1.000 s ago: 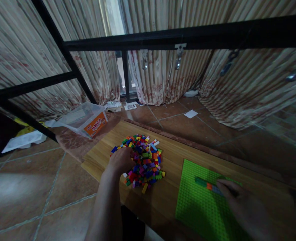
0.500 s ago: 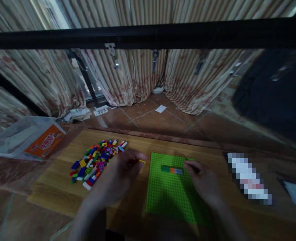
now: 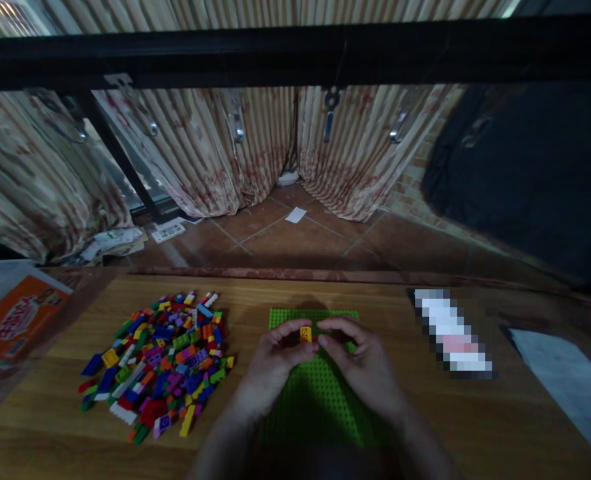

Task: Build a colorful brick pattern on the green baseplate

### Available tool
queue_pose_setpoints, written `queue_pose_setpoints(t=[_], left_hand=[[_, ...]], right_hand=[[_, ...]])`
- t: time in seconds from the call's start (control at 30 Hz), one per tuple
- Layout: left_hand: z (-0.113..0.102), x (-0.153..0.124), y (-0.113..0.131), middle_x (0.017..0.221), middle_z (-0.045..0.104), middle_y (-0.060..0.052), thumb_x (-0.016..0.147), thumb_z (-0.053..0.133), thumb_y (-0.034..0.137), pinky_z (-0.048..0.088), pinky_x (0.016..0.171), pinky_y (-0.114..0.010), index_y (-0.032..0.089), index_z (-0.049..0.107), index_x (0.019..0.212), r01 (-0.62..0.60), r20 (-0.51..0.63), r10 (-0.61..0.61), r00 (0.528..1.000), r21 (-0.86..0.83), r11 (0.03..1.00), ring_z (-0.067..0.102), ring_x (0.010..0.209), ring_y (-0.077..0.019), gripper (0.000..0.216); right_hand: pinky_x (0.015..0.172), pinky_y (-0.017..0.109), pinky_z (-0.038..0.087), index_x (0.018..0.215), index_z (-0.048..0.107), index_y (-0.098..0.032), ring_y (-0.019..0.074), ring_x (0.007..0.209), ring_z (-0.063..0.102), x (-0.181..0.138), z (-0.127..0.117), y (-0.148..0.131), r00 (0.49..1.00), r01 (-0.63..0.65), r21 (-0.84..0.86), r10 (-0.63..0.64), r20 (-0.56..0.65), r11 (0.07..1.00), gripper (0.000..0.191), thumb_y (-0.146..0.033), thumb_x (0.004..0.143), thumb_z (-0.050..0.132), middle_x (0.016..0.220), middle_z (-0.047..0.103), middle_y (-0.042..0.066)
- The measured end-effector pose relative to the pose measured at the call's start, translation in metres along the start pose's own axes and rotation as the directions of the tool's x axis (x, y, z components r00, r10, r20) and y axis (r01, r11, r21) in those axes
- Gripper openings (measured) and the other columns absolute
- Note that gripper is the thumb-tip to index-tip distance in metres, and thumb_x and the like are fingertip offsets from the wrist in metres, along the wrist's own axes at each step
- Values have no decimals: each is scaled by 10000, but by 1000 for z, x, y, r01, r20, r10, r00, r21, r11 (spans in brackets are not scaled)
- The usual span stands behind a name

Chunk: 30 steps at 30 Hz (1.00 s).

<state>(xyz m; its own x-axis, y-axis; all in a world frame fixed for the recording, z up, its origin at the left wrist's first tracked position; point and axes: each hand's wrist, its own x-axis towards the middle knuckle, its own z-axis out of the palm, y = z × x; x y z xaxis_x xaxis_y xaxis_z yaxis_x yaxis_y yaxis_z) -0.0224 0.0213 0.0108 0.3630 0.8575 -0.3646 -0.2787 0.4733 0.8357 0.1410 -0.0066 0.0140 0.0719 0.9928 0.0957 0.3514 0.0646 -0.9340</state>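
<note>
In the head view, the left hand has come across from beside the pile of bricks to over the green board, bringing a yellow brick with it. The right hand has drawn in to meet it, so the fingertips of both now nearly touch. The row of joined bricks seen on the board half a second ago cannot be made out now.

The left thumb and forefinger are closed on the yellow brick, which sits right at their tips, on the side facing the right hand, one broad face turned to the camera. It is in front of the board's far edge, between that edge's two corners. The right thumb and forefinger are bent towards each other just beside the brick; whether they touch it or pinch anything cannot be told.

The pile spreads over the left part of the wooden table, well apart from the board's left edge. A sheet of paper lies towards the table's right end.
</note>
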Motion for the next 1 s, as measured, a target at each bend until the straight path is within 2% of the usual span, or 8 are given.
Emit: queue_pose_setpoints(t=[0.13,0.27,0.4,0.57,0.67,0.77,0.87,1.0], left_hand=[[2,0,-1,962,703,-67,614,861,287,506,796,-276,152,711,1014,12,17,-10,1000,-134,991,638,815,-136,448],[2,-3,2,1021,706,-97,673,827,270,522,812,-297,152,698,1077,34,103,-18,995,-153,988,652,839,-153,440],[2,-4,3,1028,700,-95,679,820,283,534,783,-296,145,681,1085,30,106,-17,994,-127,991,653,818,-152,451],[-9,-4,8,817,700,-54,759,733,369,526,690,-284,132,631,1172,17,114,-30,993,114,993,656,715,-153,487],[-24,-1,18,849,711,-47,799,652,315,472,593,-239,142,638,1130,-35,-47,53,997,320,947,638,653,-133,374],[-40,4,24,767,682,-11,791,593,226,421,553,-215,145,672,941,-93,-202,218,955,494,864,584,596,-107,188],[-48,6,21,668,627,20,770,576,188,420,568,-213,154,659,817,-100,-170,243,955,587,804,564,590,-108,101],[-45,5,11,722,651,18,781,548,175,437,617,-221,171,658,840,-138,-44,224,974,670,729,585,654,-120,125]], right_hand=[[884,320,488,1056,675,-251,180,997,629,0,3,-5,995,64,55,-68,71,996,235,-233,825,634,1058,677,28],[944,327,468,1094,667,-271,178,1074,606,1,5,-5,992,84,82,-91,89,993,277,-218,823,655,1130,659,24],[941,342,474,1113,667,-282,183,1079,603,0,7,-2,991,83,69,-90,104,994,259,-269,855,644,1140,653,25],[924,370,480,1107,658,-284,200,1062,593,-1,6,3,987,112,-88,-101,126,990,229,-342,892,606,1115,640,35],[961,407,465,1100,669,-276,230,1116,561,-2,5,7,987,144,-221,-124,103,965,236,-362,889,606,1168,611,53],[1000,467,442,1084,694,-271,273,1179,519,-4,7,13,983,173,-360,-139,118,917,245,-362,862,642,1246,572,71],[1010,508,431,1063,708,-272,301,1207,496,-7,12,17,974,219,-455,-168,151,863,231,-333,844,667,1299,552,79],[1004,515,441,1066,703,-263,307,1227,488,-9,20,20,953,298,-487,-225,203,821,224,-306,851,655,1333,538,90]])
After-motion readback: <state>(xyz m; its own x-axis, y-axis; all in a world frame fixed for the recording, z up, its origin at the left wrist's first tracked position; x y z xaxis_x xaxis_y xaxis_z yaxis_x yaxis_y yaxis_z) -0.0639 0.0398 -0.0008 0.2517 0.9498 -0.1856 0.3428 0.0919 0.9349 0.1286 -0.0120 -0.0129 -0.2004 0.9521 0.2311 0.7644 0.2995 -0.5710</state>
